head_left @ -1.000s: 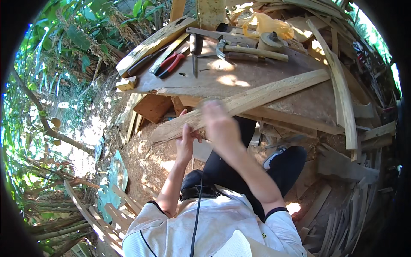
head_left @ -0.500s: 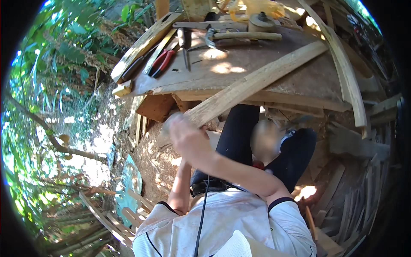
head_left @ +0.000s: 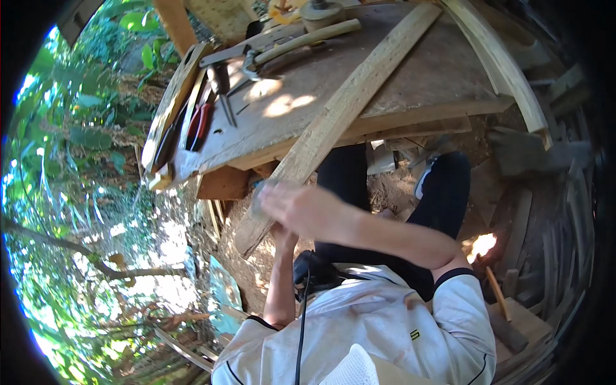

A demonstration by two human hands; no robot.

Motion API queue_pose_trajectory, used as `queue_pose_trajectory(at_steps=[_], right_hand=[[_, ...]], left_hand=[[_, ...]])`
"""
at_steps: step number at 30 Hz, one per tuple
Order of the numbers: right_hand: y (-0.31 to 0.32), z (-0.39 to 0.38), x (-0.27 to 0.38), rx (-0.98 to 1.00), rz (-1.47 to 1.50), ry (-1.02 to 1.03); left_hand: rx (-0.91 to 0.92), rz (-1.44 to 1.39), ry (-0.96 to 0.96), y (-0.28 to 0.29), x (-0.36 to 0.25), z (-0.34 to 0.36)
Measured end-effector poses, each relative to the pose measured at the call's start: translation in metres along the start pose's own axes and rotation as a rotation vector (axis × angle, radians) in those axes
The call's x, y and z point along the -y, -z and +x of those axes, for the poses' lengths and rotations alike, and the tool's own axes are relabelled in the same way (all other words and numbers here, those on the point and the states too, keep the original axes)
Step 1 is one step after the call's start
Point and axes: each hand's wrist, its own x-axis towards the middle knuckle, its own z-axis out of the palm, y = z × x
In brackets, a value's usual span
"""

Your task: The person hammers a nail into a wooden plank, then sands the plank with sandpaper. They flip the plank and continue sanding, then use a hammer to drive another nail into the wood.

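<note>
A long wooden plank (head_left: pixel 359 96) slants from the far side of the workbench (head_left: pixel 301 119) down past its near edge toward me. My right hand (head_left: pixel 305 204) lies across its lower part, fingers closed over a blurred grey piece (head_left: pixel 259 200) pressed against the wood; I cannot make out its kind. Below it, my left hand (head_left: pixel 283 236) grips the plank's edge, its fingers mostly hidden behind the wood and my right hand. The plank's lower end sticks out beyond both hands.
On the bench lie a hammer (head_left: pixel 308 42), red-handled pliers (head_left: pixel 200 125) and a dark-handled screwdriver-like tool (head_left: pixel 221 83). A long pale timber strip (head_left: pixel 504 54) leans at the right. Wood scraps stack at the right, foliage (head_left: pixel 83 135) grows at the left. A black cable (head_left: pixel 303 333) hangs before my shirt.
The view has shifted, so the bench sits higher and more tilted. My right hand with the grey piece has moved slightly up the plank, away from its lower end.
</note>
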Motion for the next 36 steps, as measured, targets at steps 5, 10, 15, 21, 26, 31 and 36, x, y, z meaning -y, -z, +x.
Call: queue_pose_trajectory(at_steps=[5, 10, 15, 21, 26, 31, 36], right_hand=[[0.068, -0.025, -0.109, -0.213, -0.41, -0.429], [0.042, -0.046, -0.065, -0.242, -0.207, -0.149], [0.095, -0.073, -0.176, -0.22, -0.424, -0.617], [0.063, -0.051, -0.102, -0.072, -0.212, -0.208], [0.106, -0.057, -0.166, -0.074, -0.318, -0.586], [0.059, -0.046, -0.117, -0.124, -0.099, -0.216], [0.124, -0.057, -0.17, 0.022, -0.226, -0.724]], left_hand=[[0.023, -0.35, 0.08, -0.017, -0.019, 0.025], [0.032, -0.575, -0.055, -0.043, -0.048, 0.043], [0.01, -0.692, 0.072, -0.042, -0.025, 0.044], [0.0, -0.749, 0.131, -0.045, -0.027, 0.054], [0.031, -0.836, 0.165, -0.043, -0.029, 0.057], [-0.127, -0.785, 0.278, -0.046, -0.036, 0.06], [-0.083, -0.831, 0.197, -0.056, -0.054, 0.061]])
